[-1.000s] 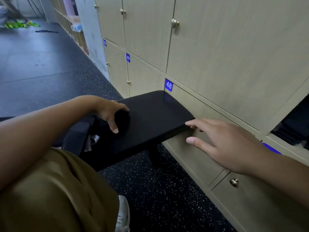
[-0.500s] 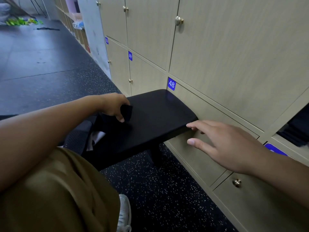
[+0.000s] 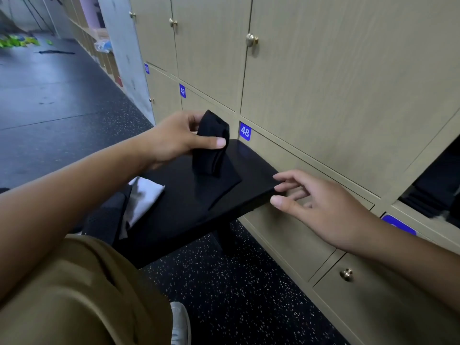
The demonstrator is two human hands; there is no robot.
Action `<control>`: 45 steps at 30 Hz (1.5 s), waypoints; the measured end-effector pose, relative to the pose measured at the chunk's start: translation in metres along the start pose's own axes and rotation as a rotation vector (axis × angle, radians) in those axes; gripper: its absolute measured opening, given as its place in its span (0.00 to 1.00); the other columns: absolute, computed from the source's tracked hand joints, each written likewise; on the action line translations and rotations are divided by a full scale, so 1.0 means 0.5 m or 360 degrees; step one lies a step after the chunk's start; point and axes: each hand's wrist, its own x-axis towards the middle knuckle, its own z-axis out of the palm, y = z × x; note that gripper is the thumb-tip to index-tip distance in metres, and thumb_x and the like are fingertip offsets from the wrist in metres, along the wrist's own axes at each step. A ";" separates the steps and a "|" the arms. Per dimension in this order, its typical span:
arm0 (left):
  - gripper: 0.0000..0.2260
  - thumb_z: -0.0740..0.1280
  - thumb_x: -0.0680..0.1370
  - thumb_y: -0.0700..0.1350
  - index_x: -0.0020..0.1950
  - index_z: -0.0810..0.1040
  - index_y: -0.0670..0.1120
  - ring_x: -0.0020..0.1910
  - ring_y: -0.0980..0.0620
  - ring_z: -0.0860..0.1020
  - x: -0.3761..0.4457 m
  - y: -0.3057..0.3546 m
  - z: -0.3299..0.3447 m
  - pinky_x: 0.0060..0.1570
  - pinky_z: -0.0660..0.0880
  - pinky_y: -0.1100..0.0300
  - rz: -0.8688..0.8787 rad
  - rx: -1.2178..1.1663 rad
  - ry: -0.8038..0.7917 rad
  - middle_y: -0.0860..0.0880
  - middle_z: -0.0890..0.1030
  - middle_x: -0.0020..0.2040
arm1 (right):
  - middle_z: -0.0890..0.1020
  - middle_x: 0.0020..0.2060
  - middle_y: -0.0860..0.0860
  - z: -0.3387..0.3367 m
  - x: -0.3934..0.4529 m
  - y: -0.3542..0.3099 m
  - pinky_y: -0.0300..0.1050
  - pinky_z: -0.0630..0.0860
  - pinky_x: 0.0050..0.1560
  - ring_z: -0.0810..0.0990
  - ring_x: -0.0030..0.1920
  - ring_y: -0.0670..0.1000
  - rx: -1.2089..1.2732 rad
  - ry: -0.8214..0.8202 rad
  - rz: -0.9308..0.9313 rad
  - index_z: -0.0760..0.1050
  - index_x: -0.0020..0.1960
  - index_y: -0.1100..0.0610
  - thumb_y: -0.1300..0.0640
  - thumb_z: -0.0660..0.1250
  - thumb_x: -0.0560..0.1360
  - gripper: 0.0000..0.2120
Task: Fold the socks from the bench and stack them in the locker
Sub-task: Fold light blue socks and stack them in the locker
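Sock (image 3: 213, 143) pinched in left hand (image 3: 174, 138); right hand (image 3: 321, 205) open, empty; locker (image 3: 438, 185) interior cut off.

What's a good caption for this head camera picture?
Left hand lifts a black sock off the bench; right hand waits open.

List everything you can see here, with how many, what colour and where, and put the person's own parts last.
sock: one, black, lifted above the bench in the left hand
bench: one, black, beside the lockers
cloth: one, white, on dark fabric at the bench's near-left end
lockers: a wall of beige doors with brass knobs; one at far right is open
dark stack: black, inside the open locker; count unclear
number labels: blue, 48 and 49 readable
floor: black, speckled
trousers: olive, lower left
shoe: one, white
left hand: pinching the sock
right hand: fingers spread at the bench's end
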 end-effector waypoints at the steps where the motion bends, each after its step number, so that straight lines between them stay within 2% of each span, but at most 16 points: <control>1: 0.06 0.73 0.75 0.39 0.52 0.82 0.44 0.46 0.53 0.83 -0.001 0.005 0.013 0.49 0.80 0.61 -0.0028 -0.0198 -0.0034 0.49 0.85 0.46 | 0.81 0.56 0.37 0.002 0.002 -0.005 0.39 0.74 0.53 0.82 0.51 0.37 0.0179 -0.0020 0.0060 0.72 0.67 0.40 0.34 0.69 0.71 0.26; 3: 0.09 0.72 0.74 0.41 0.54 0.81 0.44 0.46 0.51 0.84 0.000 0.014 0.039 0.48 0.80 0.60 -0.0090 -0.0505 -0.0096 0.48 0.85 0.47 | 0.82 0.57 0.39 0.005 0.005 -0.015 0.43 0.77 0.55 0.84 0.50 0.40 0.0524 -0.0104 0.0161 0.72 0.67 0.41 0.32 0.71 0.63 0.35; 5: 0.11 0.70 0.75 0.43 0.56 0.80 0.44 0.47 0.51 0.84 0.004 0.020 0.062 0.46 0.81 0.58 -0.0138 -0.0710 -0.0136 0.46 0.84 0.50 | 0.84 0.55 0.41 0.012 0.005 -0.027 0.46 0.79 0.53 0.85 0.50 0.43 0.0756 -0.0169 0.0167 0.74 0.65 0.44 0.35 0.73 0.60 0.34; 8: 0.15 0.70 0.76 0.44 0.62 0.77 0.42 0.52 0.47 0.83 0.011 0.026 0.091 0.49 0.81 0.56 -0.0212 -0.0872 -0.0177 0.42 0.82 0.55 | 0.86 0.51 0.43 0.024 0.003 -0.044 0.38 0.79 0.45 0.85 0.50 0.44 0.0979 -0.0064 0.0131 0.77 0.60 0.48 0.42 0.74 0.62 0.28; 11: 0.15 0.70 0.76 0.45 0.62 0.77 0.42 0.52 0.46 0.83 0.016 0.030 0.116 0.48 0.81 0.56 -0.0268 -0.0970 -0.0212 0.42 0.83 0.55 | 0.87 0.46 0.42 0.030 -0.002 -0.060 0.35 0.80 0.48 0.86 0.49 0.43 0.1070 0.0185 0.0111 0.81 0.53 0.47 0.51 0.75 0.71 0.11; 13: 0.16 0.70 0.75 0.47 0.61 0.78 0.43 0.51 0.48 0.83 0.019 0.030 0.132 0.47 0.82 0.57 -0.0338 -0.0997 -0.0215 0.43 0.83 0.54 | 0.88 0.44 0.46 0.029 -0.005 -0.060 0.46 0.83 0.52 0.87 0.49 0.48 0.0985 0.0382 0.0166 0.83 0.50 0.49 0.56 0.73 0.76 0.04; 16: 0.20 0.69 0.76 0.55 0.61 0.79 0.43 0.49 0.49 0.83 0.021 0.032 0.149 0.46 0.82 0.57 -0.0553 -0.0984 -0.0236 0.44 0.83 0.56 | 0.87 0.45 0.59 0.018 -0.008 -0.054 0.61 0.81 0.54 0.85 0.51 0.62 0.1006 0.0514 0.0274 0.84 0.49 0.57 0.56 0.68 0.80 0.07; 20: 0.31 0.68 0.72 0.67 0.58 0.78 0.40 0.42 0.44 0.84 0.021 0.032 0.159 0.43 0.83 0.52 -0.0854 -0.1058 -0.0255 0.41 0.82 0.50 | 0.88 0.43 0.49 -0.020 -0.018 -0.052 0.39 0.83 0.46 0.87 0.47 0.49 0.1023 0.0592 0.0281 0.83 0.52 0.54 0.57 0.65 0.82 0.08; 22: 0.34 0.68 0.72 0.68 0.58 0.77 0.38 0.42 0.44 0.84 0.019 0.032 0.166 0.45 0.83 0.51 -0.0934 -0.1048 -0.0325 0.41 0.83 0.46 | 0.88 0.44 0.46 -0.038 -0.024 -0.043 0.38 0.83 0.49 0.87 0.48 0.45 0.0959 0.0588 0.0274 0.83 0.55 0.54 0.56 0.64 0.83 0.08; 24: 0.30 0.69 0.74 0.65 0.59 0.76 0.40 0.43 0.45 0.84 0.019 0.034 0.173 0.48 0.82 0.51 -0.0953 -0.0996 -0.0362 0.42 0.83 0.45 | 0.88 0.46 0.46 -0.054 -0.029 -0.034 0.45 0.83 0.53 0.87 0.49 0.46 0.0932 0.0590 0.0281 0.83 0.55 0.54 0.55 0.63 0.83 0.09; 28: 0.16 0.70 0.77 0.55 0.57 0.82 0.45 0.59 0.44 0.83 0.017 0.040 0.187 0.63 0.77 0.48 -0.0979 -0.0899 -0.0355 0.43 0.84 0.60 | 0.88 0.46 0.46 -0.096 -0.045 -0.021 0.45 0.79 0.52 0.87 0.49 0.46 0.0895 0.0629 0.0321 0.83 0.53 0.54 0.52 0.63 0.83 0.10; 31: 0.09 0.68 0.80 0.46 0.56 0.83 0.43 0.48 0.48 0.85 0.016 0.030 0.198 0.53 0.81 0.54 -0.0967 -0.0734 -0.0281 0.45 0.86 0.55 | 0.88 0.45 0.45 -0.125 -0.057 -0.001 0.44 0.79 0.51 0.87 0.47 0.44 0.0796 0.0715 0.0375 0.83 0.51 0.52 0.52 0.64 0.83 0.10; 35: 0.13 0.68 0.80 0.39 0.64 0.79 0.39 0.54 0.45 0.85 0.026 0.007 0.202 0.48 0.84 0.53 -0.0850 -0.0611 -0.0119 0.41 0.85 0.57 | 0.88 0.43 0.45 -0.146 -0.064 0.047 0.46 0.81 0.53 0.87 0.47 0.46 0.0696 0.0819 0.0548 0.84 0.50 0.52 0.55 0.68 0.81 0.06; 40: 0.10 0.69 0.79 0.38 0.60 0.82 0.40 0.52 0.47 0.86 0.024 0.018 0.215 0.51 0.83 0.55 -0.0671 -0.0545 -0.0116 0.43 0.87 0.53 | 0.88 0.45 0.48 -0.139 -0.072 0.081 0.43 0.82 0.52 0.86 0.48 0.48 0.0562 0.0671 0.0718 0.84 0.55 0.57 0.57 0.68 0.80 0.07; 43: 0.11 0.70 0.79 0.39 0.60 0.82 0.40 0.54 0.46 0.85 0.021 0.036 0.237 0.57 0.82 0.50 -0.0551 -0.0471 -0.0149 0.43 0.86 0.54 | 0.85 0.36 0.44 -0.128 -0.075 0.080 0.33 0.78 0.39 0.83 0.37 0.38 0.0466 0.0509 0.0707 0.83 0.47 0.56 0.57 0.65 0.82 0.10; 45: 0.11 0.71 0.78 0.39 0.60 0.81 0.39 0.55 0.43 0.85 0.019 0.048 0.256 0.59 0.80 0.46 -0.0455 -0.0429 -0.0164 0.41 0.86 0.55 | 0.86 0.34 0.45 -0.119 -0.074 0.072 0.37 0.80 0.40 0.84 0.37 0.39 0.0465 0.0453 0.0692 0.83 0.45 0.56 0.55 0.63 0.83 0.13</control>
